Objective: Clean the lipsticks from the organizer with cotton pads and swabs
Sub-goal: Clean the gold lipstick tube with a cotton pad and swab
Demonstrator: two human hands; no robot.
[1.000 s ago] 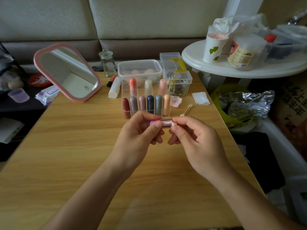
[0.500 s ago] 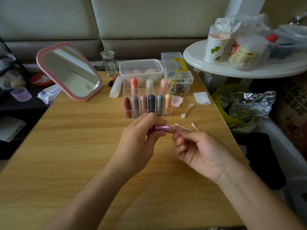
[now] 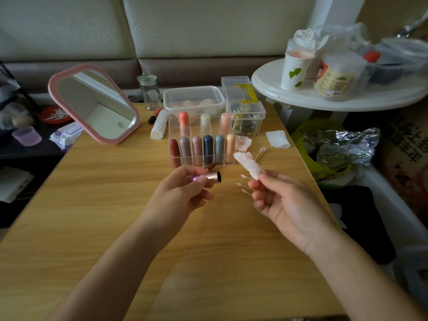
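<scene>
My left hand (image 3: 183, 193) grips an open lipstick tube (image 3: 212, 177), metallic pink with a purple base, its open end pointing right. My right hand (image 3: 284, 200) pinches a crumpled, pink-stained cotton pad (image 3: 249, 164) and holds several cotton swabs (image 3: 244, 185) whose tips point left. The two hands are apart above the wooden table (image 3: 115, 205). Behind them stands a clear organizer (image 3: 201, 144) with several capped lipsticks in two rows. A brown cap (image 3: 211, 166) lies in front of it.
A used pad (image 3: 243, 142), a clean pad (image 3: 277, 139) and spare swabs (image 3: 260, 154) lie right of the organizer. A pink mirror (image 3: 92, 105), glass jar (image 3: 150, 92) and two clear boxes (image 3: 194, 99) stand behind. A white side table (image 3: 301, 98) is at right.
My hands have drawn apart. The right hand has come away from the tube, now holding up the crumpled pad with the swabs. The tube's open end is now exposed.
</scene>
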